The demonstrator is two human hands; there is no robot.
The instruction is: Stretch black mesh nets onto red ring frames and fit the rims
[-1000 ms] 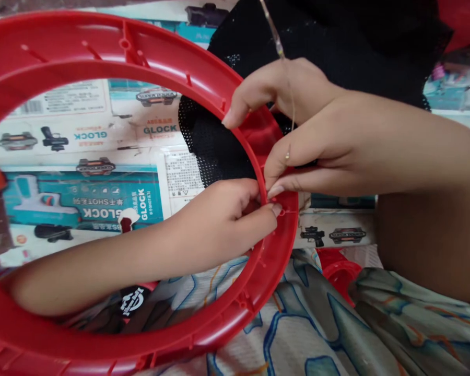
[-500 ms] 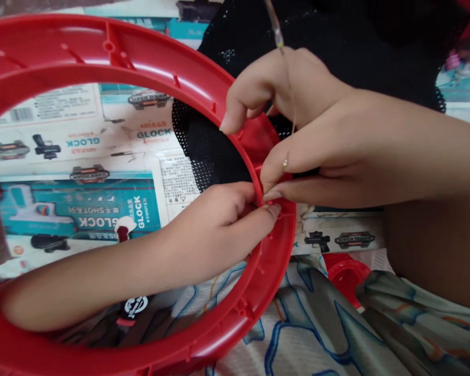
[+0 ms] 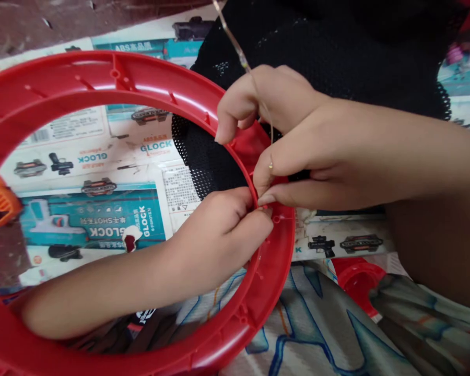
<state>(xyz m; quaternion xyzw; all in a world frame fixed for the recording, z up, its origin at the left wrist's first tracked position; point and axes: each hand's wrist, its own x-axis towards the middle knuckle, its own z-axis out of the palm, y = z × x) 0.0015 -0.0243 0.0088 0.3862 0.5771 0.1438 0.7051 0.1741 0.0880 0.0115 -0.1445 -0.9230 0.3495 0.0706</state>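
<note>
A large red plastic ring [image 3: 276,256], its ribbed hollow side up, leans across the view. My left hand [image 3: 227,224] reaches through its opening and is closed on the inner rim, fingers inside and thumb over the top. Just above that thumb, my right hand [image 3: 321,136] pinches at the same rim. A thin LED string-light wire [image 3: 243,60] with tiny bead-like bulbs comes down from the top, crosses my right hand and runs to this pinch. The fingertips hide its end there.
Black mesh fabric [image 3: 321,47] lies behind the ring and partly under it. Printed toy-box cardboard [image 3: 121,209] covers the surface below. An orange plastic piece [image 3: 2,201] sits at left, a red plastic part [image 3: 360,282] at lower right. Patterned cloth [image 3: 317,324] fills the front.
The ring's far side appears lower in view, and more of the orange piece shows. My right hand and the wire sit slightly further left. Both hands keep their grip at the rim.
</note>
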